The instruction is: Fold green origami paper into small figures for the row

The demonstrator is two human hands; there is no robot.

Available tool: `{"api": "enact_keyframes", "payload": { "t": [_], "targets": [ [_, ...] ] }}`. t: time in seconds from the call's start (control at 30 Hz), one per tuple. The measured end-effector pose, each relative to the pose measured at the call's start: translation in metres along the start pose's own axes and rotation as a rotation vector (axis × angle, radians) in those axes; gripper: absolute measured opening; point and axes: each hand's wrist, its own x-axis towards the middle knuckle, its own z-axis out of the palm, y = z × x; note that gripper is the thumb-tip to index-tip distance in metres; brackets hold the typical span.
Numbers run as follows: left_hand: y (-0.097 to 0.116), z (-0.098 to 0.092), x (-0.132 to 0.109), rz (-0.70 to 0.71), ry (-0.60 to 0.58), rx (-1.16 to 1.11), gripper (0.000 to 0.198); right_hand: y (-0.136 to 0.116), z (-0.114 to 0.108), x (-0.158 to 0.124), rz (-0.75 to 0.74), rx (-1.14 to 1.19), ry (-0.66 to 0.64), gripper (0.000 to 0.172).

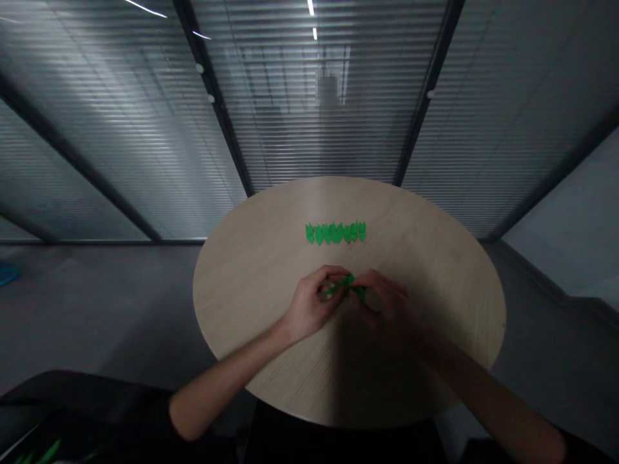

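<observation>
A small piece of green paper (344, 284) is pinched between both my hands above the middle of a round light-wood table (251, 277). My left hand (312, 303) grips its left end with curled fingers. My right hand (387, 306) grips its right end, fingers closed too. Farther back on the table lies a row of several small green folded paper shapes (335, 232), side by side and apart from my hands.
Glass walls with closed blinds (145, 142) and dark frames stand behind the table. Grey floor (97, 309) surrounds it. Some green strips (46, 453) show at the bottom left corner. A blue object (7, 272) lies at the far left.
</observation>
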Motion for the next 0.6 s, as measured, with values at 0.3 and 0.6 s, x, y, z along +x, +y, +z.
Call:
{"api": "enact_keyframes", "payload": {
  "t": [0.3,0.6],
  "targets": [
    [-0.0006,0.0015,0.0006,-0.096,-0.034,-0.125,0.033,-0.0025,-0.003,0.001,0.005,-0.005,-0.018,0.018],
    [-0.0005,0.0028,0.0027,-0.271,-0.065,-0.198,0.026,-0.0008,-0.0018,-0.0004,-0.015,-0.022,0.005,0.02]
  ]
}}
